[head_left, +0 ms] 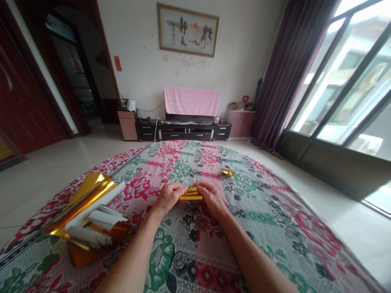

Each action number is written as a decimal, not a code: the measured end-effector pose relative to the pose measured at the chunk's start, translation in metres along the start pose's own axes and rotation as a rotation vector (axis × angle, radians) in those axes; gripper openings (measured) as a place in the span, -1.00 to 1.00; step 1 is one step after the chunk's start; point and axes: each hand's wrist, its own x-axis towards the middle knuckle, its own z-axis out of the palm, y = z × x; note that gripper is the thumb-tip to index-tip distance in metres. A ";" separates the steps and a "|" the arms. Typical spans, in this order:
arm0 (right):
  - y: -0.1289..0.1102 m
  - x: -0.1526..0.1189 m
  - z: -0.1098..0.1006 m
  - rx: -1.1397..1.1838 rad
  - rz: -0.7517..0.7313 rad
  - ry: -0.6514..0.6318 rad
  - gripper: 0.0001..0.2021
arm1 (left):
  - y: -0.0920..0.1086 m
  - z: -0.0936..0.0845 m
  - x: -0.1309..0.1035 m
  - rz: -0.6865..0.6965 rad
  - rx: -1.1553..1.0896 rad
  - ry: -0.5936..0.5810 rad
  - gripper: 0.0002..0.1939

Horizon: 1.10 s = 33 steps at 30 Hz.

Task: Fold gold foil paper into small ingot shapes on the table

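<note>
Between my two hands is a small piece of folded gold foil paper [192,194], held just over the patterned cloth. My left hand [167,198] pinches its left end with thumb and fingers. At the right end, my right hand [213,198] grips it the same way. Beyond my right hand lies a small folded gold foil piece [228,173], apart from both hands. Off to the left of my left arm is a loose pile of gold foil sheets [88,203], some curled to show their white backs [105,217].
A flowered cloth [183,167] covers the round surface before me. Further off stand a low dark cabinet [186,133] and a screen draped with a pink cloth [192,101]. Purple curtains [293,61] and a large window [348,81] are on the right, a red door [26,89] on the left.
</note>
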 end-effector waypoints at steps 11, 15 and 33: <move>0.000 0.000 0.001 -0.004 -0.009 0.014 -0.80 | -0.001 -0.001 0.002 -0.004 -0.009 -0.014 -0.68; -0.001 -0.001 0.001 0.011 0.018 0.001 -0.80 | 0.000 -0.001 0.001 -0.013 -0.039 -0.035 -0.68; 0.007 0.004 0.001 -0.034 -0.030 -0.017 -0.85 | 0.006 0.004 -0.003 -0.041 -0.023 -0.040 -0.70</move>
